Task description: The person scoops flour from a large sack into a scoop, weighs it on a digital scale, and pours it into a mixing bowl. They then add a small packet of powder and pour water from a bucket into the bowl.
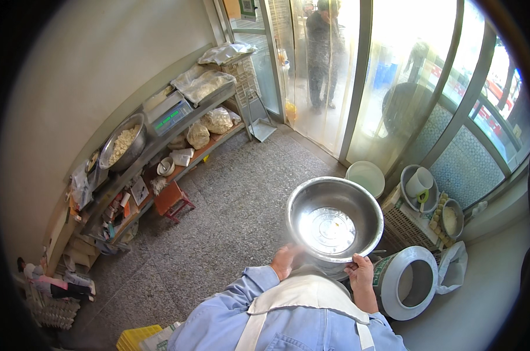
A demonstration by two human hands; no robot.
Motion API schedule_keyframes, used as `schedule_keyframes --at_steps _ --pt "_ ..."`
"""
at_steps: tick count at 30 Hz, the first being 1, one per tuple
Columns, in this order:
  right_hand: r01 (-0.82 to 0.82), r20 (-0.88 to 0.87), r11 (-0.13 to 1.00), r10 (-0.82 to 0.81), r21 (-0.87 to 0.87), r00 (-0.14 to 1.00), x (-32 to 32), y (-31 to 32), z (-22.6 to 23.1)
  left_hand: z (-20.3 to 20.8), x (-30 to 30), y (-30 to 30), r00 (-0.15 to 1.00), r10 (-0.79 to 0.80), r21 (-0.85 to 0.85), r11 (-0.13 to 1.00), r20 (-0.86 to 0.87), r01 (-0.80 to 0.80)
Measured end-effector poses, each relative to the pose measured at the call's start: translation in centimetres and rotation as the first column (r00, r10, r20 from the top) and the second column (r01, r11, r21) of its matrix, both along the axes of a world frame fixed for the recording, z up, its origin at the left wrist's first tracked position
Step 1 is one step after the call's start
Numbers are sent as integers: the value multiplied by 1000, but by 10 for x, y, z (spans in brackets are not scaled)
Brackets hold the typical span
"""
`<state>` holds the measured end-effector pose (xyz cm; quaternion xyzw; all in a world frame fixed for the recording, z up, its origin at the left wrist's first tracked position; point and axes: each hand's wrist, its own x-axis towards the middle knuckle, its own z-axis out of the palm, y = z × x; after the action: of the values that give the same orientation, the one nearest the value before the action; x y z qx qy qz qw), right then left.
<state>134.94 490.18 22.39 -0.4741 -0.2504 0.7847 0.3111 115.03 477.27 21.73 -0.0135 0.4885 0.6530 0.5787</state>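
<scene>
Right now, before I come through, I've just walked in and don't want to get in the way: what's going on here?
A person in a pale apron has a big steel basin in front of them. Their right hand grips its near rim; their left hand is at the near left side, its fingers blurred. No food shows in the basin. To the left, a scale stands beside a bowl of pale pieces. Another person is beyond the clear curtain.

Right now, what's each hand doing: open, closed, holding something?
Left hand: at the near-left side of the metal basin; blurred, grip cannot be told.
Right hand: closed, holding the metal basin by its rim.
</scene>
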Motion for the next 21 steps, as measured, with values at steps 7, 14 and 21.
schedule_keyframes --at_steps 7,14,21 --pt "-1 -29 1000 1 2 1000 -1 0 2 -2 0 0 1000 3 33 999 -29 -2" --pt "-5 -27 1000 5 1 1000 -1 1 0 -5 0 1 1000 2 -10 1000 -14 -2" --pt "-5 -17 1000 5 5 1000 0 2 0 2 2 3 1000 6 -8 1000 14 -6"
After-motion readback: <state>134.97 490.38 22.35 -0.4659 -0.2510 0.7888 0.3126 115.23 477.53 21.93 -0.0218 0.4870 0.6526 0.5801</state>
